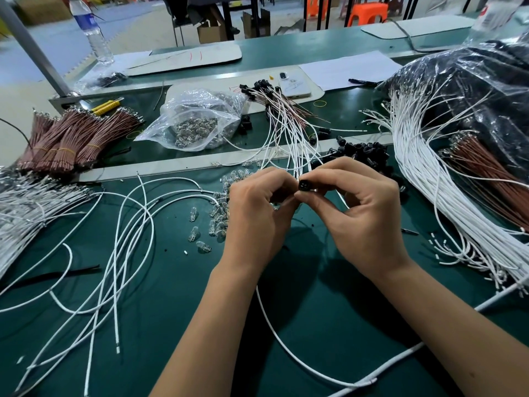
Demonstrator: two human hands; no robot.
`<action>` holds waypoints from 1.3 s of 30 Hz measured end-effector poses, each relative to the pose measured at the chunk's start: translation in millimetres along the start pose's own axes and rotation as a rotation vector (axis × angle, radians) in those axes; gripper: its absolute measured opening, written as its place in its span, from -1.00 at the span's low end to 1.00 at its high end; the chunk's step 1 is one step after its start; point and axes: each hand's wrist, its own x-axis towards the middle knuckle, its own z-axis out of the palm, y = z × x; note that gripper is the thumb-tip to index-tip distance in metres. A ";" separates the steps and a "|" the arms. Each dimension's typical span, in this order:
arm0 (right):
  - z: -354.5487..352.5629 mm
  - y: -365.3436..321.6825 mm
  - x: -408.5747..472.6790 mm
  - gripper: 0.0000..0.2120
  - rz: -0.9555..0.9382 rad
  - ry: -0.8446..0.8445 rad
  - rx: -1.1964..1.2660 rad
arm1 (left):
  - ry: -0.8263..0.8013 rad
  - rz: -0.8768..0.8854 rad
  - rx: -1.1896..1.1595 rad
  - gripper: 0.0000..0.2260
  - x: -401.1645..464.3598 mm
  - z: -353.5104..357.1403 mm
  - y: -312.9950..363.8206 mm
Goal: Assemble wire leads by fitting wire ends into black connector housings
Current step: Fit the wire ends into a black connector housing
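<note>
Green-topped workbench (177, 282), pale blue-grey floor (57, 44) beyond, orange plastic stools (367, 12), cardboard boxes (209, 32), grey slanted post (31, 50).

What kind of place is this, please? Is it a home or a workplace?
Most likely a workplace: a small factory assembly bench. Bundles of white wires and brown wires lie in bulk, loose black housings are heaped on the green bench, and the right hand pinches one housing.

Our two forearms angled inward, our left hand (257, 213) curled, fingertips meeting our right hand (357, 207), which pinches a black connector housing (304, 185) between thumb and forefinger
</note>
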 end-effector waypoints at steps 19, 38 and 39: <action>1.9 0.1 0.7 -0.84 0.003 -0.022 0.023 | 0.045 -0.013 0.041 -0.92 -2.7 -2.0 3.7; 0.8 2.4 0.8 -0.85 0.016 -0.052 0.003 | 0.026 -0.079 0.014 -0.91 -1.2 -2.4 1.0; 1.0 2.1 0.7 -0.84 0.015 -0.049 0.000 | 0.022 -0.083 0.012 -0.90 -1.1 -2.4 0.7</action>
